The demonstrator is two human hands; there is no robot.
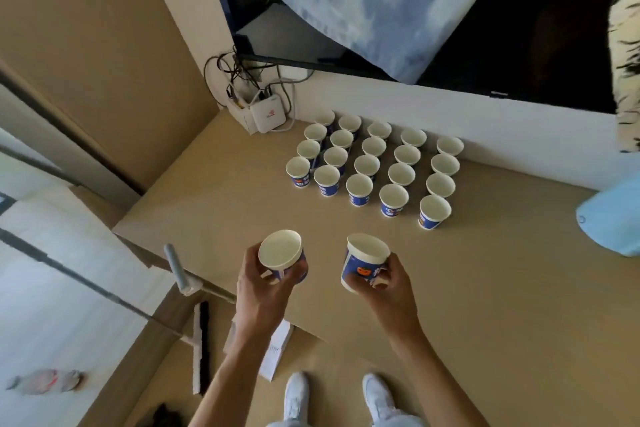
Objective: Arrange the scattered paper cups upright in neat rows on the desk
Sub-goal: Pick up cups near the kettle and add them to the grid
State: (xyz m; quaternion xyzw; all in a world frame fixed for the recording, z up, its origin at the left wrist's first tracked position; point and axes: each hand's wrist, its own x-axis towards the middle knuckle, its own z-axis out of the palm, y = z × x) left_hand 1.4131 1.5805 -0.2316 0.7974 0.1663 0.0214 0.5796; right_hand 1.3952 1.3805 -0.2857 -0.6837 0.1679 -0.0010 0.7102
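My left hand (265, 289) holds one blue-and-white paper cup (280, 250), fingers and thumb curled round its lower wall, the open mouth tipped up toward me above the near left part of the tan desk (485, 288). My right hand (393, 284) grips a second paper cup (363, 269) the same way, fingers wrapped round its base; this one leans with its mouth pointing away and to the left, showing an orange picture on the blue side. Both cups are off the desktop and apart from each other. Further back, near the white wall, the arranged block of cups (367, 165) stands upright, mouths up: twenty of them, in five lines of four, running slantwise from the back toward me, with narrow gaps between them. In the back left corner of the desk, just beside the block, sits a white router (268, 116) with a tangle of cables behind it. A pale blue object (613, 218) pokes in at the desk's right edge; I cannot tell what it is. Below, my white shoes (296, 392) stand on the floor, with a long-handled broom (201, 347) lying to their left.
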